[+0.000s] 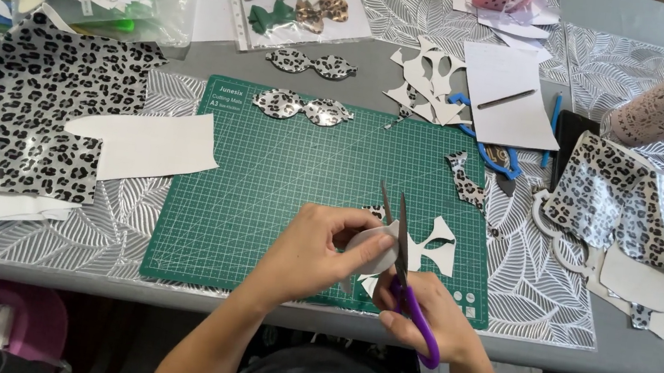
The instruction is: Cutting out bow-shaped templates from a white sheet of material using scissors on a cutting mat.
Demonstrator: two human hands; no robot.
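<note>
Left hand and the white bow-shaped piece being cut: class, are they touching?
Touching. The head view shows the left hand with fingers curled round the edge of the white bow-shaped piece, while the right hand works purple-handled scissors.

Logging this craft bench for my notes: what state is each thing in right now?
scissors: blades open, held in right hand
white cutout: partly cut, pinched by left hand
cutting mat: lying flat
two finished bow shapes: cut out, lying flat
leopard sheet: flat, edges cut away
</note>
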